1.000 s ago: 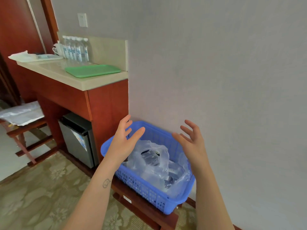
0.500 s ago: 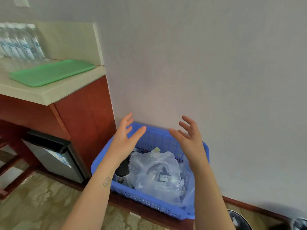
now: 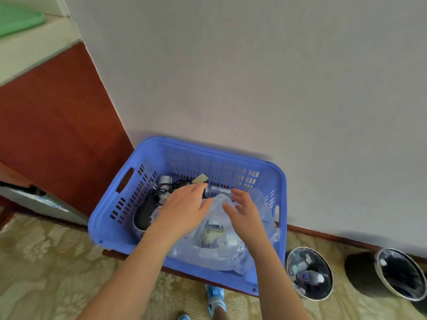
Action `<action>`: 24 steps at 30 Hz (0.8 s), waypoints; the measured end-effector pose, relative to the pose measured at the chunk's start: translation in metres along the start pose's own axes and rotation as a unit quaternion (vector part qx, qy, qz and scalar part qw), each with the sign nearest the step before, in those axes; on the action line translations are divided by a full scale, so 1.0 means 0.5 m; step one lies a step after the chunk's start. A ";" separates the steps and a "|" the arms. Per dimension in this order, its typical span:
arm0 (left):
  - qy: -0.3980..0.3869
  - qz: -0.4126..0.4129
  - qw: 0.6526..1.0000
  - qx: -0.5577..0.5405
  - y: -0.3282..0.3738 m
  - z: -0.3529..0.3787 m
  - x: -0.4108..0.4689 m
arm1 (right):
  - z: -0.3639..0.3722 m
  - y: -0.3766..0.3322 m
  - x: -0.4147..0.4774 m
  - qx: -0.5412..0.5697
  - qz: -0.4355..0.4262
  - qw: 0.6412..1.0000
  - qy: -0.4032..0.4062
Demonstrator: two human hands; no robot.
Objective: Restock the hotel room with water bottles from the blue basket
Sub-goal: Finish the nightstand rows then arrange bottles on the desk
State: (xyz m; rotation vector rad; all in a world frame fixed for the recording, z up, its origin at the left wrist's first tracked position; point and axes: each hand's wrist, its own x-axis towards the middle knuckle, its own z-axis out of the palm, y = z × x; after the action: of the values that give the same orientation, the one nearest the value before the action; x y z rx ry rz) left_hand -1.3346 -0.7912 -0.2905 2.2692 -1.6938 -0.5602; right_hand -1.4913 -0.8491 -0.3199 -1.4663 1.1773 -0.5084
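The blue basket point(image 3: 231, 158) stands against the wall on a low wooden stand. Inside it lies a crumpled clear plastic bag point(image 3: 215, 243) with small items showing through, plus a dark kettle-like object point(image 3: 144, 213) and black cables at the left. My left hand point(image 3: 184, 207) reaches into the basket with fingers extended over the bag's top. My right hand point(image 3: 246, 212) hovers beside it with fingers spread, touching the bag. No water bottle shows clearly in the basket.
A red-brown wooden cabinet point(image 3: 57, 130) with a cream countertop and a green tray point(image 3: 16, 20) stands at the left, a small fridge point(image 3: 37, 204) under it. Two black bins point(image 3: 309, 273) point(image 3: 402, 273) sit on the patterned carpet at the right; one holds discarded bottles.
Both hands have dropped from above the basket down into it, onto the plastic bag. My view has tilted downward and to the right, bringing the bins into sight.
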 end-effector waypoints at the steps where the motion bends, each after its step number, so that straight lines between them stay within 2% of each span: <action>1: -0.021 -0.002 0.999 0.045 -0.003 0.013 0.017 | 0.003 0.019 0.016 -0.026 0.012 1.000 -0.006; 4: -0.120 0.002 0.985 0.126 -0.008 0.064 0.056 | 0.006 0.078 0.048 -0.138 0.039 0.989 -0.047; 7: -0.277 -0.004 0.952 0.127 -0.012 0.116 0.084 | 0.009 0.128 0.066 -0.201 0.092 0.969 -0.115; 9: -0.352 -0.004 0.929 0.114 -0.008 0.146 0.101 | 0.010 0.159 0.078 -0.226 0.138 0.950 -0.163; 11: -0.404 -0.014 0.910 0.092 -0.003 0.175 0.110 | 0.010 0.190 0.091 -0.250 0.169 0.932 -0.201; 15: -0.487 -0.029 0.869 0.081 -0.016 0.242 0.123 | 0.013 0.252 0.119 -0.291 0.206 0.908 -0.220; 17: -0.500 -0.027 0.862 0.084 -0.029 0.278 0.128 | 0.016 0.284 0.138 -0.316 0.220 0.897 -0.217; 20: -0.468 -0.037 0.881 0.062 -0.050 0.332 0.139 | 0.022 0.324 0.172 -0.364 0.233 0.876 -0.216; 24: -0.461 -0.090 0.882 0.048 -0.089 0.386 0.168 | 0.026 0.372 0.219 -0.443 0.181 0.837 -0.264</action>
State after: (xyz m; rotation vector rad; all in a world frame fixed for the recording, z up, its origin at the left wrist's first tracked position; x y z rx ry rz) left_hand -1.3619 -0.8534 -0.4944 2.3984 -1.8645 -1.8697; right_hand -1.5064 -0.9131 -0.5261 -1.8956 1.2301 0.7885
